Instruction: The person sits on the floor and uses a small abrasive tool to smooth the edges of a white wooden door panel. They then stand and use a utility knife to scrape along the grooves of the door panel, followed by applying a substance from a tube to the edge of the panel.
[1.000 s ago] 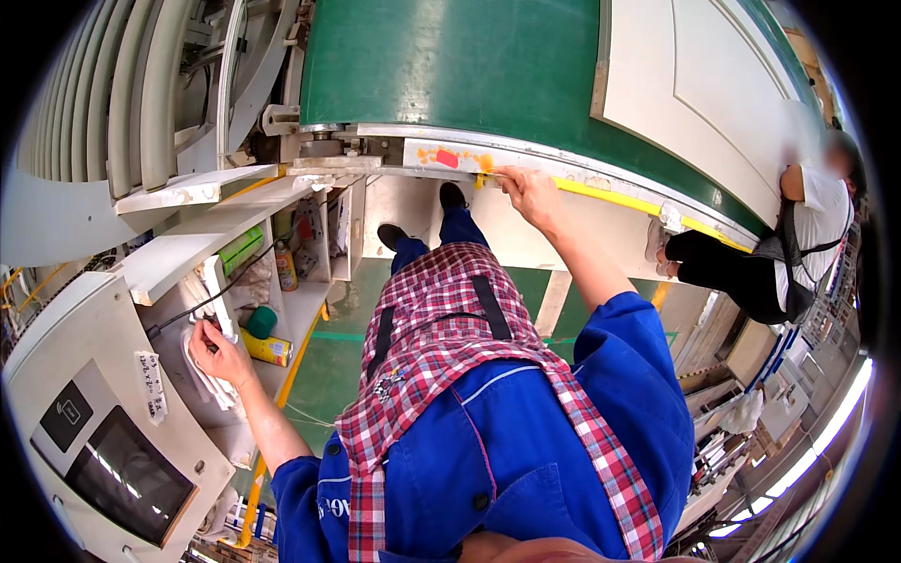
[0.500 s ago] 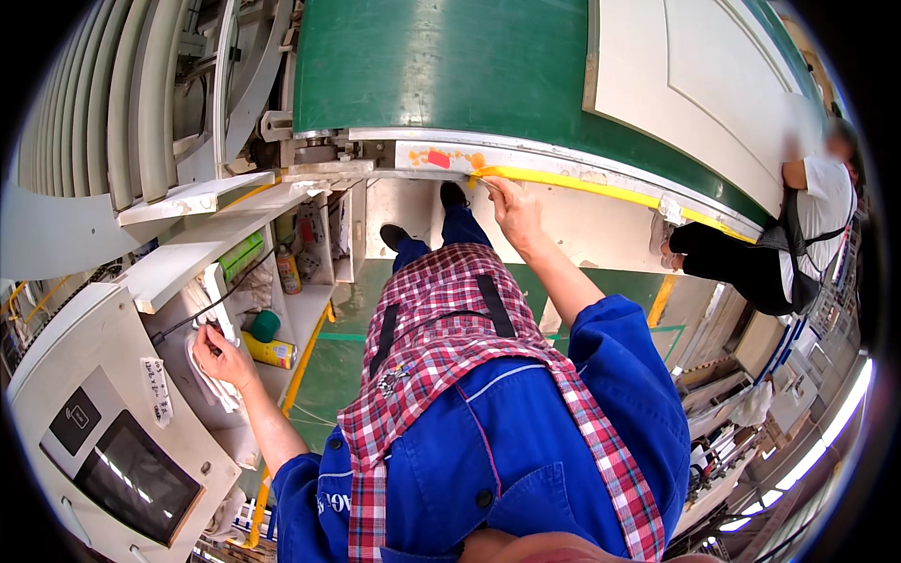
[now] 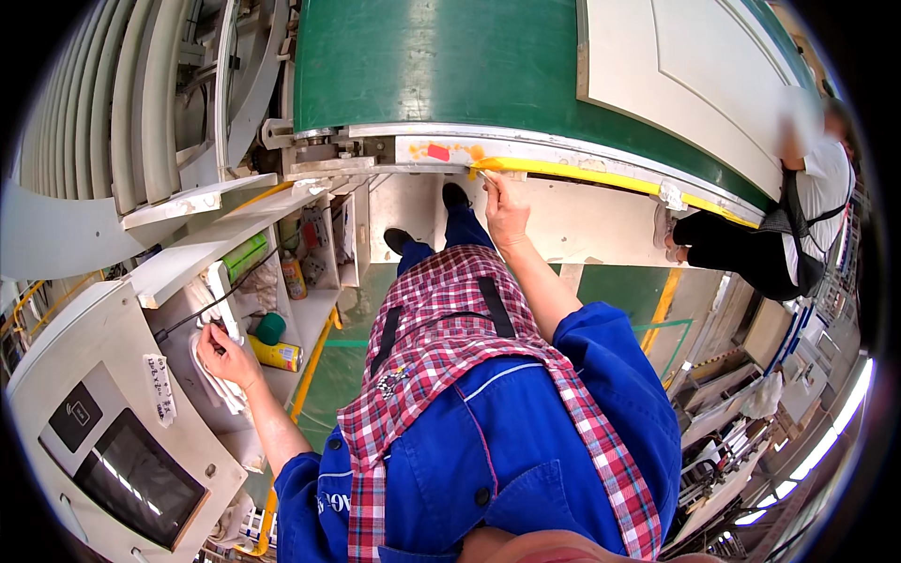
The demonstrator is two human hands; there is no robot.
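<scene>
My right hand [image 3: 508, 214] is closed at the near edge of the green conveyor belt [image 3: 422, 75]. A short thin piece pokes out of its fingertips against the yellow strip [image 3: 563, 173]; its kind is too small to make out. On the left, my left hand [image 3: 225, 360] reaches into the open shelf unit [image 3: 314, 305] with its fingers bent together. What they pinch, if anything, is hidden. Beside that hand hang a white cloth [image 3: 214, 387] and a dark cable [image 3: 202, 314]. A white panel [image 3: 694, 56] with a recessed frame lies on the belt.
Below the shelf stands a grey cabinet with a dark screen [image 3: 141, 479]. The shelf holds a yellow can [image 3: 275, 355], a green cap [image 3: 270, 328] and a bottle [image 3: 293, 275]. A co-worker [image 3: 812, 202] stands by the belt at the right. Large curved ducts [image 3: 141, 94] rise at the far left.
The white panel has shifted slightly left on the belt. My right hand and forearm have swung a little left, its fingertips still by the yellow strip. My left hand stays at the shelf.
</scene>
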